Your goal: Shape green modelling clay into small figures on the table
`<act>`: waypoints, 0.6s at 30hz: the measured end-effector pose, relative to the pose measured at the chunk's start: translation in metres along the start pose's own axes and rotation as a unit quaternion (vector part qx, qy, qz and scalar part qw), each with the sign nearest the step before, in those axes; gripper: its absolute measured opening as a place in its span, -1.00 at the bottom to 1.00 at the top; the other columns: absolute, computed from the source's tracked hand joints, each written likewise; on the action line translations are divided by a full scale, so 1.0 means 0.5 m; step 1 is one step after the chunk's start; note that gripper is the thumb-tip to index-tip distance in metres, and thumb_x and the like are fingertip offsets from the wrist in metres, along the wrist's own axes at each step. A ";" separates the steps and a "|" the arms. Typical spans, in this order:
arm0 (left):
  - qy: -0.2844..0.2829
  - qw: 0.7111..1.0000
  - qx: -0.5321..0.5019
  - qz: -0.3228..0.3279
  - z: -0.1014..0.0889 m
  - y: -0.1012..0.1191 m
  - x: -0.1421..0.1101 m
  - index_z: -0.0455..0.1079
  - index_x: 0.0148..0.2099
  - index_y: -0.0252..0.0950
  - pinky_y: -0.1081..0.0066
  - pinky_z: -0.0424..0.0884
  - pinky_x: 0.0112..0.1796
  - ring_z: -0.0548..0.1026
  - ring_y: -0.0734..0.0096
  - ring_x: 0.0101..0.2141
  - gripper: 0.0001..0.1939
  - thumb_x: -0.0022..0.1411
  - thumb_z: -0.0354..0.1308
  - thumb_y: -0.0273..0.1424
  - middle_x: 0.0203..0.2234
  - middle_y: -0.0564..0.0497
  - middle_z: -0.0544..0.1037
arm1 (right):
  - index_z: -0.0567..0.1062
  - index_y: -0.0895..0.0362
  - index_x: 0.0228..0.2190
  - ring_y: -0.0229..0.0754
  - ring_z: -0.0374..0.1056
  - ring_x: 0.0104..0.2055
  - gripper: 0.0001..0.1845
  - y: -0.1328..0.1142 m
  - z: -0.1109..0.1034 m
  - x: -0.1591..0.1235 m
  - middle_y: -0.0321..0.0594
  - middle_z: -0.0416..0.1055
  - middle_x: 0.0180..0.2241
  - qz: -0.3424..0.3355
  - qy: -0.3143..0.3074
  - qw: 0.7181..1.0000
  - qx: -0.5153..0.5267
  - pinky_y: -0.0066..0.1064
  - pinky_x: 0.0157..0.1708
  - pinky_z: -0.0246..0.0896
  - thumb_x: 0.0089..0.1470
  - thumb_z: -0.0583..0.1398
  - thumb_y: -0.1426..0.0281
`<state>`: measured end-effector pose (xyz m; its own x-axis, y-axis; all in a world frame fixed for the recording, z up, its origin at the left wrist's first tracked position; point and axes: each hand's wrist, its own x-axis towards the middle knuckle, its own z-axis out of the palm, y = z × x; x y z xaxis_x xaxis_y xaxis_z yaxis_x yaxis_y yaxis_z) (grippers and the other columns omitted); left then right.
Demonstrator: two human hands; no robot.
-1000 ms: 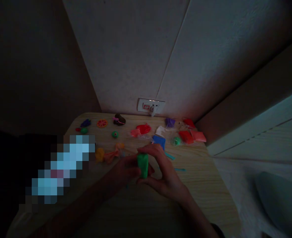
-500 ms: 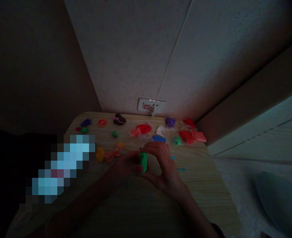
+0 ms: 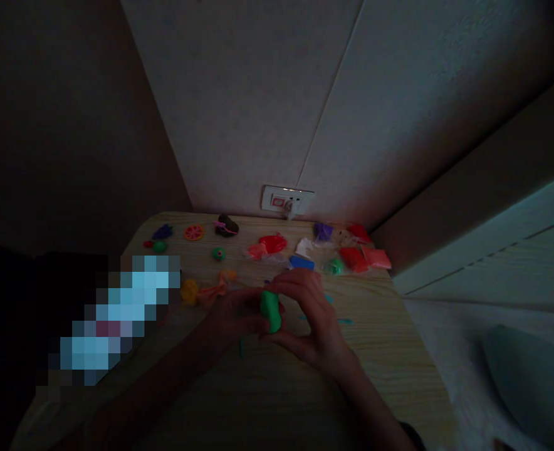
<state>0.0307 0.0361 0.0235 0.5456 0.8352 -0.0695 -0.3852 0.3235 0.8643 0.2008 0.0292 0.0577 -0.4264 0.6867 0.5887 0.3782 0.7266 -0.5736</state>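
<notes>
Both my hands meet over the middle of a light wooden table (image 3: 390,376) in dim light. Between them is a lump of green modelling clay (image 3: 271,311). My left hand (image 3: 232,319) pinches its left side with curled fingers. My right hand (image 3: 312,316) wraps over the top and right side, thumb below the lump. The lump is held just above the tabletop. The underside of the clay is hidden by my fingers.
Several small clay pieces and packets lie along the far side: an orange wheel (image 3: 193,233), a dark lump (image 3: 226,226), red clay (image 3: 272,243), a blue packet (image 3: 301,262), red packets (image 3: 364,255). A wall socket (image 3: 286,199) sits behind. A blurred patch covers the left.
The green clay has turned and shifted slightly between my fingers, looking narrower half a second ago and fuller now. My hands stay in the same place.
</notes>
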 end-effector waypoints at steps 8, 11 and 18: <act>-0.042 0.997 -0.062 0.028 0.009 -0.001 0.002 0.52 -0.34 -0.34 0.48 0.34 -0.44 0.45 0.41 -0.45 -0.58 -0.07 0.33 -0.06 -0.51 0.01 0.51 | 0.30 0.06 0.00 -0.04 0.31 -0.10 -0.59 -0.003 0.001 -0.004 -0.14 0.39 -0.17 0.000 -0.014 1.000 0.027 -0.19 -0.13 0.22 0.12 0.21 0.30; -0.047 0.995 -0.082 0.033 0.002 -0.017 0.000 0.51 -0.28 -0.31 0.48 0.34 -0.42 0.45 0.42 -0.42 -0.63 0.02 0.29 -0.10 -0.46 0.00 0.52 | 0.30 0.06 0.01 -0.04 0.31 -0.12 -0.59 -0.003 0.003 -0.005 -0.16 0.40 -0.20 -0.016 -0.017 1.000 0.020 -0.19 -0.13 0.20 0.13 0.21 0.30; -0.063 0.991 -0.112 0.042 0.001 -0.030 0.002 0.50 -0.35 -0.35 0.50 0.35 -0.40 0.45 0.44 -0.44 -0.66 0.00 0.33 -0.14 -0.49 0.02 0.50 | 0.30 0.05 0.01 -0.05 0.32 -0.11 -0.58 -0.006 0.003 -0.004 -0.15 0.40 -0.17 -0.012 -0.028 0.998 0.047 -0.19 -0.11 0.21 0.12 0.22 0.30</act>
<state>0.0376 0.0318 0.0107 0.5884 0.8052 0.0731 -0.5804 0.3578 0.7315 0.1992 0.0256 0.0575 -0.4808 0.6654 0.5710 0.2900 0.7352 -0.6126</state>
